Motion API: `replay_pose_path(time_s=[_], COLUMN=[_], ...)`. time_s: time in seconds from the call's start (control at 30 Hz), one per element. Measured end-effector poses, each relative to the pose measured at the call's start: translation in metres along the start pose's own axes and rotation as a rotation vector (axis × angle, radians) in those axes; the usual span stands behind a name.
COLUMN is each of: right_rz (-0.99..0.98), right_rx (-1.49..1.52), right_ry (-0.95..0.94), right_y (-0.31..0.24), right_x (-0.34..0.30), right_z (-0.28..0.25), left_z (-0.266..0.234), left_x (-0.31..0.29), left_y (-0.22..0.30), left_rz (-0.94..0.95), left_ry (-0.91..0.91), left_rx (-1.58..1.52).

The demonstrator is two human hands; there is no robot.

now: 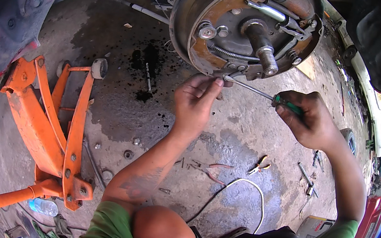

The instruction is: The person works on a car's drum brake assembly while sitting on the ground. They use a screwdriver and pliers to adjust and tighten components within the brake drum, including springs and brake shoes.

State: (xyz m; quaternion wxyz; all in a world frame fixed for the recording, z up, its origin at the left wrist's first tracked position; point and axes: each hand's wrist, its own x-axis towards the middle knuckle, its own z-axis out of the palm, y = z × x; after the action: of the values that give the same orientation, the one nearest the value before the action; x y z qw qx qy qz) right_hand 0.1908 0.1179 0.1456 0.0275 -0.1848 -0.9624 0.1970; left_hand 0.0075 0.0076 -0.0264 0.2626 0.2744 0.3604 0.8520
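A drum brake assembly with its drum off hangs at the top middle, its threaded spindle pointing towards me. Rusty brake shoes, springs and a silver adjuster bar sit on its backing plate. My right hand is closed round the green handle of a screwdriver. The shaft reaches left to the lower edge of the assembly. There my left hand pinches close to the screwdriver's tip, just under the plate. What lies between its fingertips is too small to make out.
An orange floor jack stands at the left. Pliers with yellow-and-black handles, red-handled pliers, a pale hose and several small parts lie on the stained concrete. A plastic bottle lies lower left, a box lower right.
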Motion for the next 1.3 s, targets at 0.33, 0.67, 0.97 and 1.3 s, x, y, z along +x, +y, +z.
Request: replay_pose_path(time_s=[0.33,0.67,0.97,1.3], right_rz=[-0.066,0.014,0.006,0.143], right_rx=[-0.117,-0.248,-0.223,-0.111], right_ry=[0.106,0.091,0.179,0.205], right_y=[-0.006,-0.032,-0.042,-0.051], right_x=[0.009,-0.004,-0.005,-0.001], right_z=[0.016,0.018,0.022,0.019], left_z=[-0.029,0.01,0.029,0.021], left_x=[0.01,0.003,-0.006,-0.005], left_y=[0.029,-0.029,-0.019,-0.025], left_rz=[0.117,0.103,0.138,0.28], left_ry=[-0.101,-0.153,0.024,0.001], left_rx=[0.426,0.26,0.232,0.313])
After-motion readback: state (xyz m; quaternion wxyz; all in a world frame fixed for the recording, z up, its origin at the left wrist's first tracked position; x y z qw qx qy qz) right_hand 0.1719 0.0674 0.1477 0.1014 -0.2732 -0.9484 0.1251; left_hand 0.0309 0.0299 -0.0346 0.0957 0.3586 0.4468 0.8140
